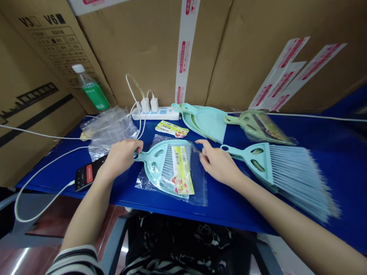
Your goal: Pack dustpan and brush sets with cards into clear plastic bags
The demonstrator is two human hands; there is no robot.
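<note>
A light-blue dustpan (151,168) with a small brush (168,162) and a yellow-green label card (183,170) lies inside a clear plastic bag (200,191) in front of me. My left hand (122,158) is closed at the handle end of this bagged dustpan; its fingertips are partly hidden. At the bag's right edge is my right hand (218,162), index finger stretched out and the other fingers loosely bent, with nothing visible in it. Right of that hand lies a light-blue brush set (258,160) with long bristles.
Loose dustpans (212,120), label cards (172,129) and a bagged green set (263,126) lie farther back. A power strip (169,113) with chargers, crumpled plastic bags (111,128), a bottle (94,93) and a cabled phone (86,175) are leftward. Cardboard boxes (143,49) wall the back.
</note>
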